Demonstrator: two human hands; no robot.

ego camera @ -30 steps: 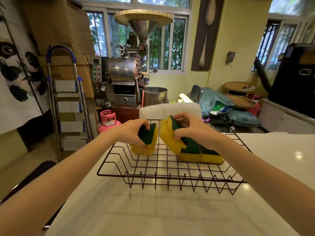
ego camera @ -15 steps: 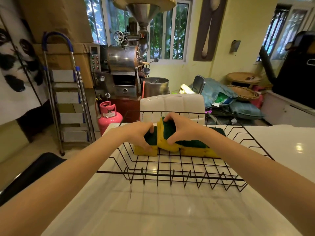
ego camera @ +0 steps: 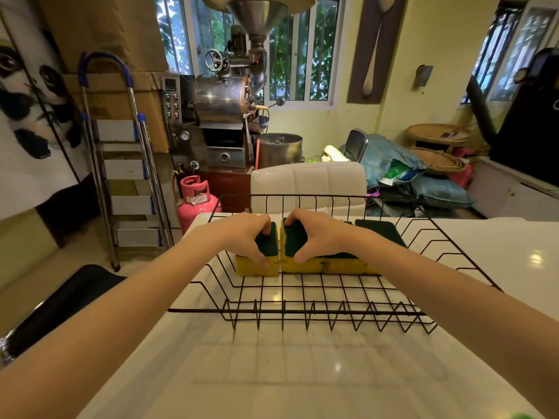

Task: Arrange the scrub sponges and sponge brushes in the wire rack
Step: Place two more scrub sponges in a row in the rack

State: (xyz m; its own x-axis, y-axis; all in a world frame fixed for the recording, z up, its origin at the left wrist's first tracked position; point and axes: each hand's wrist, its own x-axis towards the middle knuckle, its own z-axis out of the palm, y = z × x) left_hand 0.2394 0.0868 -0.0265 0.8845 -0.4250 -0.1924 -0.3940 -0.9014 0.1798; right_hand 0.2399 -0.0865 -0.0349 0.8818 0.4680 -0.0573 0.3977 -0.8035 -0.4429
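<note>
A black wire rack stands on the white table. Inside it, along the far part, yellow scrub sponges with dark green tops lie in a row. My left hand grips the leftmost sponge, which rests flat on the rack floor. My right hand holds the sponge beside it, also down on the rack floor and close against the left one. More sponges continue the row to the right, partly hidden by my right arm. No sponge brush is visible.
A white padded chair back stands just behind the table's far edge. Left of the table are a pink gas cylinder, a step ladder and a black seat. The white table top stretches toward me in front of the rack.
Both hands have lowered their sponges from above the rack onto its floor and brought them side by side. The view has also tilted down.
</note>
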